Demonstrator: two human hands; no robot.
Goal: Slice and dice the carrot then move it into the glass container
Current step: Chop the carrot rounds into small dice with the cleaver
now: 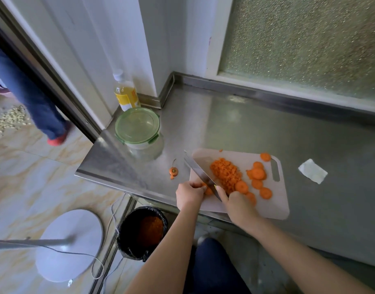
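Observation:
A pale cutting board [254, 209] lies on the steel counter. A heap of diced carrot [225, 172] sits at its middle, with several round carrot slices [258, 174] to the right. My right hand [237, 201] grips the handle of a cleaver [198, 167] whose blade angles up to the left over the board. My left hand [188, 194] pinches carrot pieces [208, 190] against the board right beside the blade. The glass container [141, 134] with a green lid stands at the counter's left corner.
A carrot top [173, 171] lies on the counter left of the board. An oil bottle [126, 92] stands behind the container. A folded white tissue [312, 171] lies right of the board. Below the counter edge sits a black bin [143, 230] holding carrot scraps.

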